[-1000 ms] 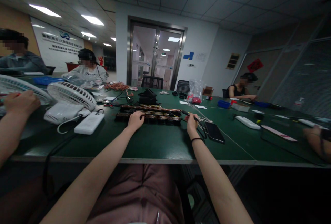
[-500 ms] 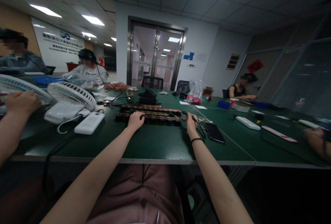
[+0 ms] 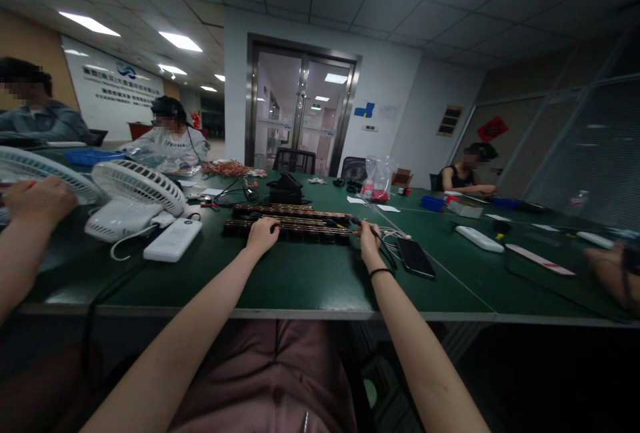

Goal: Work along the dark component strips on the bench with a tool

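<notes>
A long black rack [image 3: 320, 236] lies across the green table in front of me, lined with thin copper-coloured rods [image 3: 305, 224]. Over its left-centre part rests my left hand [image 3: 263, 235], fingers curled down at the front rods; what they pinch is too small to make out. My right hand [image 3: 369, 239] is closed at the rack's right end around a slim black tool [image 3: 357, 221] with a cord [image 3: 383, 239], its tip pointing left towards the rods. The tool's exact kind does not show. A second rodded row [image 3: 295, 210] sits just behind.
A phone [image 3: 416, 258] and white cable [image 3: 397, 234] lie to the right. A white fan [image 3: 133, 196] and power bank [image 3: 173, 239] stand left. Another person's hand [image 3: 40, 203] is at far left, another's [image 3: 607, 263] at far right. A black bag-like item [image 3: 285, 189] sits behind the rack.
My right hand has shifted very slightly, with its cord hanging a little differently. My left hand stays in place on the rods. The neighbours' hands moved slightly.
</notes>
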{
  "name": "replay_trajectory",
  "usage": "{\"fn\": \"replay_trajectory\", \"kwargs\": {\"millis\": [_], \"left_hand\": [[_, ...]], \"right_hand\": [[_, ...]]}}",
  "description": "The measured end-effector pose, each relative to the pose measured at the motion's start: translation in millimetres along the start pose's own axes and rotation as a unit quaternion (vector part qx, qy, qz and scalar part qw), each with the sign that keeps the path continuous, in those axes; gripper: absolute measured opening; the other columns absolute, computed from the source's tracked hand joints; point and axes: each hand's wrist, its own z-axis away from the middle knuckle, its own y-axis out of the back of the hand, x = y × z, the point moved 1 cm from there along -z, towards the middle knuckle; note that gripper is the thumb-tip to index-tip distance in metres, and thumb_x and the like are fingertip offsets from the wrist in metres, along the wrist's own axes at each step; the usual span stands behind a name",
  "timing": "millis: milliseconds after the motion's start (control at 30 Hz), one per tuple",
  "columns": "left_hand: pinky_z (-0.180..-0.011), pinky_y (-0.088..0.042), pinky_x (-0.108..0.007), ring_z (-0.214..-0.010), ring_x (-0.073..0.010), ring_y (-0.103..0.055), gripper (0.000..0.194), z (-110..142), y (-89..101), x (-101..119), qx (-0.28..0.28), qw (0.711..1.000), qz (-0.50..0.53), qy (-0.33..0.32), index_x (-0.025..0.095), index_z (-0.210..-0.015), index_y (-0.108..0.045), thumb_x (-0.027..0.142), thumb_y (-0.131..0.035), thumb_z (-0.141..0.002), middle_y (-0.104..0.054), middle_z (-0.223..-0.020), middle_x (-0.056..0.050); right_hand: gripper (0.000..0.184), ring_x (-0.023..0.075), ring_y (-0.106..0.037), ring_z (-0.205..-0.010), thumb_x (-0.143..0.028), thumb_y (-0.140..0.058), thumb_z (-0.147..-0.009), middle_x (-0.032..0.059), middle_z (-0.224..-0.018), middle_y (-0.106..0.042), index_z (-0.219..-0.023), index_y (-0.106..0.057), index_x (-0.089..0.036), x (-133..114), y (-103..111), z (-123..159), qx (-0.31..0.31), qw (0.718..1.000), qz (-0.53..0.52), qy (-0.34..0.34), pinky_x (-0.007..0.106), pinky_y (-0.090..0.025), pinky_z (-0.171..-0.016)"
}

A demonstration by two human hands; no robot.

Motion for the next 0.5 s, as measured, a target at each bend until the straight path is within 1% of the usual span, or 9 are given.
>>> {"fn": "replay_trajectory", "kwargs": {"millis": [367, 500], "left_hand": [[-0.105, -0.051, -0.044, -0.113, -0.0283, -0.066, 0.029, -0.5, -1.0, 0.6, 0.001, 1.0, -0.006, 0.003, 0.016, -0.11, -0.075, 0.017, -0.054, -0.088, -0.073, -0.118, -0.011], [-0.105, -0.051, -0.043, -0.113, -0.0279, -0.066, 0.029, -0.8, -1.9, 0.3, 0.006, 1.0, -0.013, 0.0, 0.018, -0.109, -0.075, 0.018, -0.055, -0.088, -0.074, -0.118, -0.01]], "right_hand": [[0.014, 0.0168, -0.063, -0.054, -0.038, -0.056, -0.079, -0.003, -0.066, -0.065, -0.076, -0.052, -0.024, -4.6, 1.4, 4.7, -0.002, 1.0, 0.006, -0.003, 0.029, -0.05, -0.056], [0.013, 0.0178, -0.063, -0.055, -0.038, -0.056, -0.08, -0.0029, -0.066, -0.064, -0.077, -0.053, -0.025, -4.7, 1.5, 5.0, -0.003, 1.0, 0.001, -0.001, 0.03, -0.051, -0.058]]}}
